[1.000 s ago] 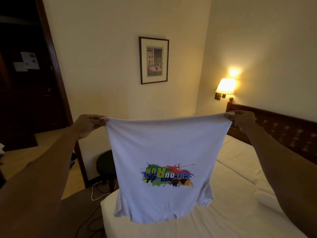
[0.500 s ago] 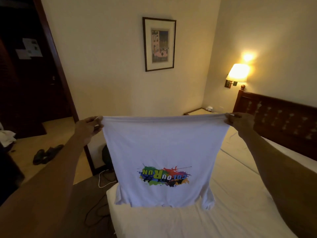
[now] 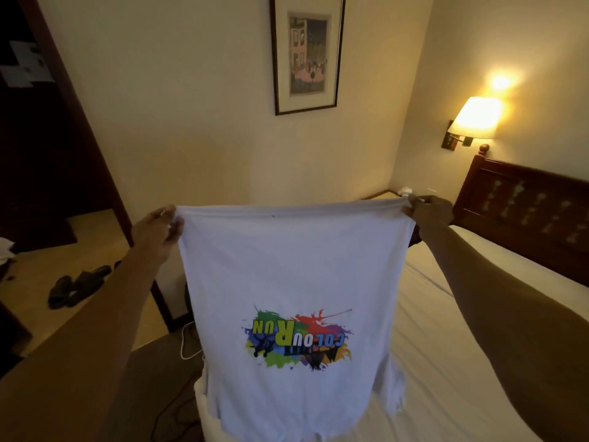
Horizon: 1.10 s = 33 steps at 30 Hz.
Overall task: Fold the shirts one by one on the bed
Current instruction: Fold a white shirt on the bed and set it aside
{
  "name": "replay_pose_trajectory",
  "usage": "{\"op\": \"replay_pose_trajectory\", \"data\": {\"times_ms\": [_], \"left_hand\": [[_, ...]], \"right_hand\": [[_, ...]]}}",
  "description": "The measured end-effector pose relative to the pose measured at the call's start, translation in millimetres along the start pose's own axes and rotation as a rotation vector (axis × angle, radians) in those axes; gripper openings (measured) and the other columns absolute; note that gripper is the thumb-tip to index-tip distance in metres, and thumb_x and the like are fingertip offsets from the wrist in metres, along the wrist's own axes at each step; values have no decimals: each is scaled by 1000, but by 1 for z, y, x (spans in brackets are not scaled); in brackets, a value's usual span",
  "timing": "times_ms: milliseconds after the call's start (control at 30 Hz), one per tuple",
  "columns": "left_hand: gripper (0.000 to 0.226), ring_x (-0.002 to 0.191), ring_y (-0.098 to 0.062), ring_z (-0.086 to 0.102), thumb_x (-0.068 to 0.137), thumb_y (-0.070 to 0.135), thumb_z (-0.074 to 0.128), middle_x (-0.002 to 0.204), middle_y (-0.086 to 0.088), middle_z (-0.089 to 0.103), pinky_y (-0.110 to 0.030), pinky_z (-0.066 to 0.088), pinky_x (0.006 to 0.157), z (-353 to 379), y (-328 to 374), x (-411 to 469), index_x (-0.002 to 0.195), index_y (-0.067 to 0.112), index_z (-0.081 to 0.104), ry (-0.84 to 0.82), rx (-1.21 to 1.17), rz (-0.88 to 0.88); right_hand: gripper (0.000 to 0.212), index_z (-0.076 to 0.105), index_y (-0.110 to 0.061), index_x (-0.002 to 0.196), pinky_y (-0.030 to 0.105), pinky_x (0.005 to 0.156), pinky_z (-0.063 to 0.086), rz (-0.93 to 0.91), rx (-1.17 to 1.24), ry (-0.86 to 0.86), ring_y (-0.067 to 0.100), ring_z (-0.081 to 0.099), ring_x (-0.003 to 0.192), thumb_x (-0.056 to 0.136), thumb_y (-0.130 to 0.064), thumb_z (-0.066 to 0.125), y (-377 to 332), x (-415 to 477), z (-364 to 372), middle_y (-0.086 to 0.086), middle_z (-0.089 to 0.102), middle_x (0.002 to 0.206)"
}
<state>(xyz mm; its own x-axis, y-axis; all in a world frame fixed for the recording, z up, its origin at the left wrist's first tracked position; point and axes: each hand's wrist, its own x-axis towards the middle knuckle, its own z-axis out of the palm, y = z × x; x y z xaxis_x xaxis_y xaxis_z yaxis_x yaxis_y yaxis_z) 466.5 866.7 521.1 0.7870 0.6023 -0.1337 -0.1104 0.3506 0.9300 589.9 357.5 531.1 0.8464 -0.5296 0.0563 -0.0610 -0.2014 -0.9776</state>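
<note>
Head view shows the left hand (image 3: 156,232) and right hand (image 3: 427,212) each pinching a hem corner of the white shirt (image 3: 293,282), hung upside down over the bed (image 3: 446,362).

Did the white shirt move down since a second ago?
Yes. The shirt has dropped toward the bed: its lower end hung free above the mattress before, and now it lies bunched on it.

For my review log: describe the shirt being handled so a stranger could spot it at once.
Above the white bed, mid-view, a white T-shirt hangs stretched between the left hand and right hand. Unlike the plain bed, it bears an upside-down multicoloured splash print reading COLOUR RUN.
</note>
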Motion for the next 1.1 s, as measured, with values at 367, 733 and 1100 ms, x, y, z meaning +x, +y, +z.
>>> {"op": "replay_pose_trajectory", "data": {"times_ms": [367,733,1100], "left_hand": [[9,65,-5,62,95,22,68,84,-3,61,-16,51,58,-38,-14,24,100,16,66,8,75,86],[9,65,-11,54,97,3,59,69,2,63,-19,48,56,-108,-114,-168,89,6,63,-59,179,-137],[10,53,-7,56,93,0,58,67,-4,63,-16,48,51,-177,-358,-337,87,4,65,-114,495,-605]], "right_hand": [[13,64,-20,81,35,85,59,97,241,-60,24,67,95,88,-13,72,20,3,48,2,64,87],[31,78,-13,88,51,86,57,136,77,-99,36,70,88,74,-39,79,204,-62,-90,14,72,84],[20,70,-14,73,34,79,59,431,-4,28,15,67,66,74,-27,85,438,-174,-232,3,67,69]]}}
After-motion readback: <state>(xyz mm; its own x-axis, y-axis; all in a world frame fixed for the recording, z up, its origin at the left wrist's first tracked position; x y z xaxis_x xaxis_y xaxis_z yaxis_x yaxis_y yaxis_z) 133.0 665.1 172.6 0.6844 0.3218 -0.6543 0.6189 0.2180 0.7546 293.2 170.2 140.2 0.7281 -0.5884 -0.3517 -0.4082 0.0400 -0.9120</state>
